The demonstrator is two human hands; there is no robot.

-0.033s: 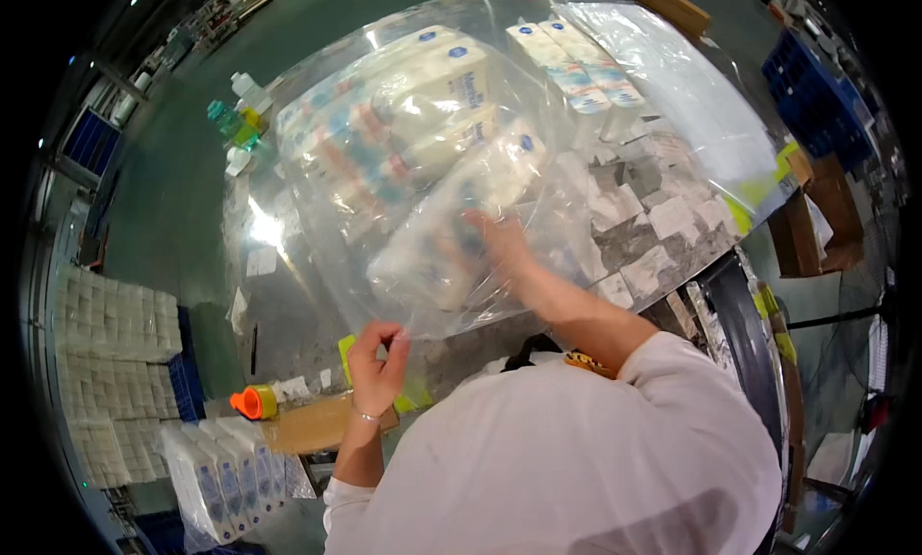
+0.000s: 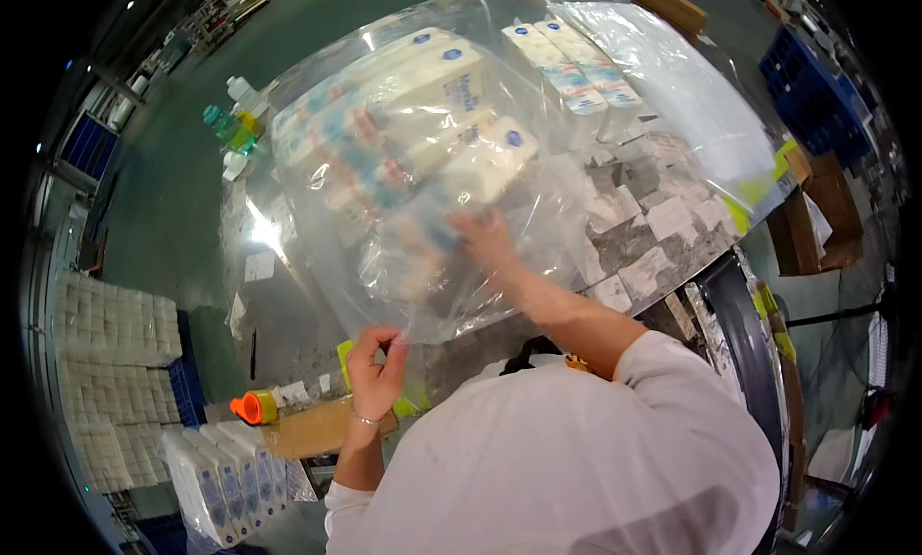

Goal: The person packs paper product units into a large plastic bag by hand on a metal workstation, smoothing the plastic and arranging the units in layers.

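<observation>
A large clear plastic bag lies across the table with several white tissue packs inside, lined up side by side. At the bag's near edge, my left hand is closed in a pinch on the plastic. My right hand reaches into the bag's near part, its fingers on the side of a slanted tissue pack. Plastic glare and motion blur veil that pack's near end and the fingertips.
Two tissue packs lie beyond the bag, beside a stack of clear plastic sheets. Bottles stand at the table's left edge. An orange tape roll sits near left, above bundled packs. A blue crate is at far right.
My right hand and the slanted pack have shifted slightly left and nearer to the row of packs. My left hand stays on the bag's edge.
</observation>
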